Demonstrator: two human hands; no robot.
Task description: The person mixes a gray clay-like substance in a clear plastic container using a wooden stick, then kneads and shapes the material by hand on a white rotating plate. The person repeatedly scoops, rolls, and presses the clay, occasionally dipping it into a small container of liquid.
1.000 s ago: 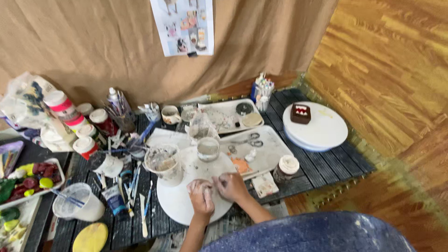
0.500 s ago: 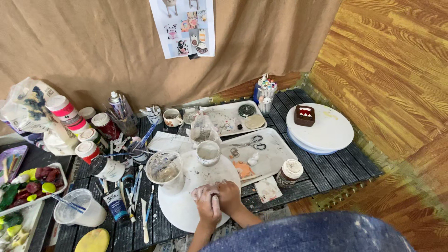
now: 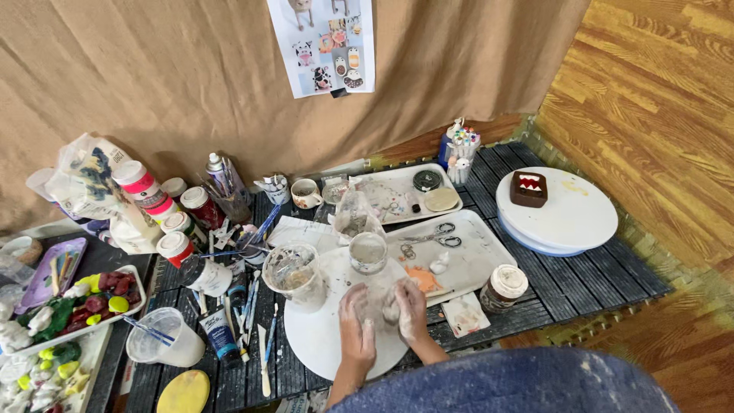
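The work surface is a low platform of dark grey slatted boards [image 3: 581,283], set on a wooden plank floor [image 3: 657,99]. A tan cloth backdrop [image 3: 153,76] hangs behind it, with a printed reference sheet [image 3: 321,46] of small figures pinned to it.

At the near edge lies a round white board [image 3: 321,336]. Both hands work above it. The left hand [image 3: 356,321] and the right hand [image 3: 410,307] are cupped toward each other, fingers curled and pressed against a pale lump of clay [image 3: 386,306] held between the palms, over the right part of the board. Both hands are coated with white residue.

On the board stand a clear plastic cup [image 3: 294,274] and a glass jar [image 3: 368,252]. A white tray [image 3: 474,252] to the right carries scissors [image 3: 436,233]. Further right, a white turntable [image 3: 558,210] bears a brown square piece [image 3: 528,188]. A lidded jar [image 3: 505,287] stands near the tray's corner.

To the left are paint bottles [image 3: 180,222], brushes [image 3: 252,306] and a tray of coloured pieces [image 3: 84,302].
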